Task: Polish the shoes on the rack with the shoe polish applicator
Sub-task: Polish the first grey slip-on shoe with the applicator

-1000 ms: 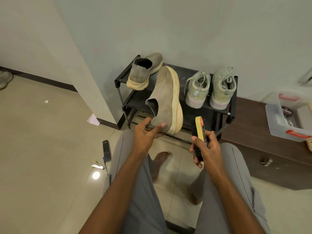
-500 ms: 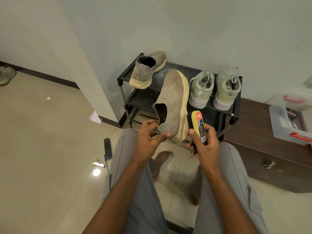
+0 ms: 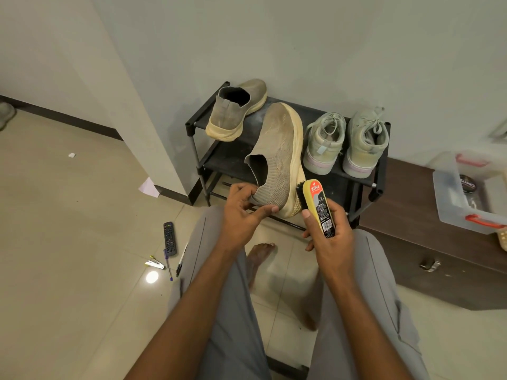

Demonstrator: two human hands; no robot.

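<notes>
Left hand (image 3: 241, 212) pinching the heel of a tan knit slip-on shoe (image 3: 277, 157), toe pointing away, sole turned right. Right hand (image 3: 330, 237) wrapped round a yellow Kiwi shoe polish applicator (image 3: 319, 208), black bristles just beside the shoe's cream sole near the heel. Behind, a black shoe rack (image 3: 196, 127) against the wall: matching slip-on (image 3: 236, 108) at the top shelf's left end, two pale green lace-up sneakers (image 3: 345, 141) side by side at its right end. On the floor left of the knees, a remote control (image 3: 169, 238), pens and a stapler. At right, a clear plastic bin (image 3: 463, 212) on a dark wooden cabinet (image 3: 428, 242).
</notes>
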